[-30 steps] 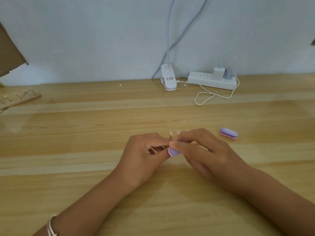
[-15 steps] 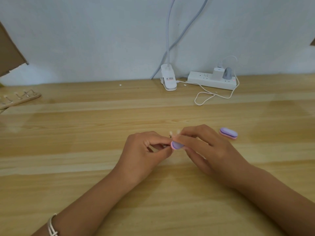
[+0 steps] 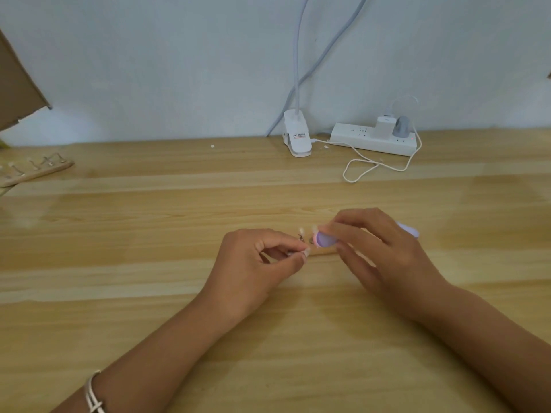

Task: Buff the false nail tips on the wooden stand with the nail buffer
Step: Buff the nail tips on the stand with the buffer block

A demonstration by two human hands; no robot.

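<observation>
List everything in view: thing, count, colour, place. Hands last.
table: one, light wood, under everything
near wooden stand: one, wood, table centre
false nail tips: two show, pale, upright on that stand
nail buffer: one, purple-pink, by the tips
spare buffer: one, purple, right of that stand
far stand: one, wood, left edge
clip lamp: one, white, back edge
power strip: one, white, right of lamp
plugs: two, white and grey, in strip
cable: one, white, before strip
cardboard: one, brown, upper left
bracelet: one, pale, left wrist
left hand: pinches the near stand's clip
right hand: holds the nail buffer
</observation>
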